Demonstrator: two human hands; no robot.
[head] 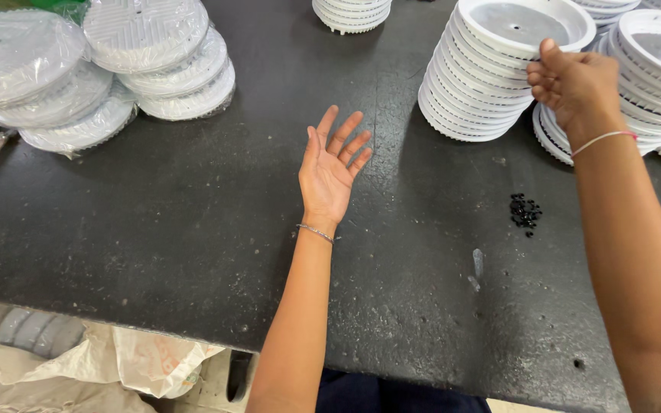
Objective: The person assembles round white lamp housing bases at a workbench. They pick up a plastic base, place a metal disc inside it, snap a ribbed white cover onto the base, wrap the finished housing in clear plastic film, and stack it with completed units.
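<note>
white round tray (525, 27) tops the tilted stack near my bench's (193, 229) far right corner; my right hand (575, 84) fingers pinch its rim, apparently lifting. left hand (330, 172) open, empty, palm-up, presumably to receive it.

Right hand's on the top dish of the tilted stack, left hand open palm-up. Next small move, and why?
Probably lift the top white dish off its stack toward the left hand. The right hand has its fingers at that dish's rim, and the left hand waits empty and palm-up over the dark table.
</note>
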